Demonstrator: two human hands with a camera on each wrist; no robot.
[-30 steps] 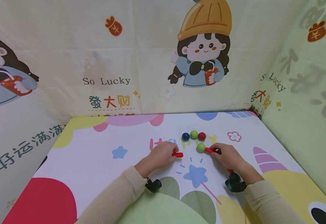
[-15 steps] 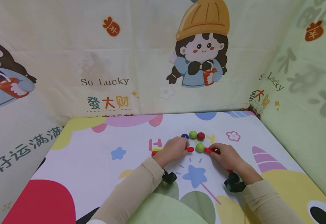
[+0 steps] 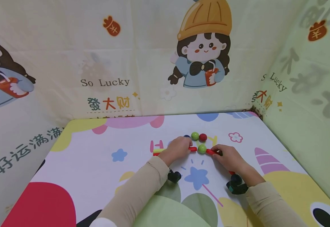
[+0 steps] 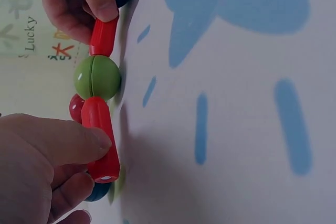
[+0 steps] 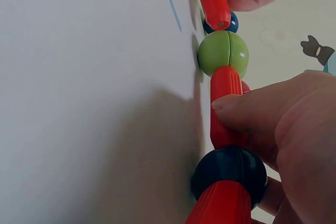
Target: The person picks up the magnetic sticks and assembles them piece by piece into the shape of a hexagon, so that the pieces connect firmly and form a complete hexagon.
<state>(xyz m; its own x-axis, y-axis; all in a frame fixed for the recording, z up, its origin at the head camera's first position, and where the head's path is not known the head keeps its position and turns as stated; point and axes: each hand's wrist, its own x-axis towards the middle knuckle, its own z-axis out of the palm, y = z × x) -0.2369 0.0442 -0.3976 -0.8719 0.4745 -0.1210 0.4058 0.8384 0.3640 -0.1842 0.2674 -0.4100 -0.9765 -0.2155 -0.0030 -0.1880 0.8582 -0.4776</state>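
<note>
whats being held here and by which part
The left grip pinches a red rod around its middle; the right grip pinches another red rod around its middle, between a green ball and a dark blue ball.

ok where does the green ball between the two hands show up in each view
Head: the green ball is right of centre, below mid-height.
Left wrist: the green ball is left of centre, slightly above mid-height.
Right wrist: the green ball is right of centre, upper part.
Shared landmark: the red stick pinched in the right hand, one end against the ball in all three.
</note>
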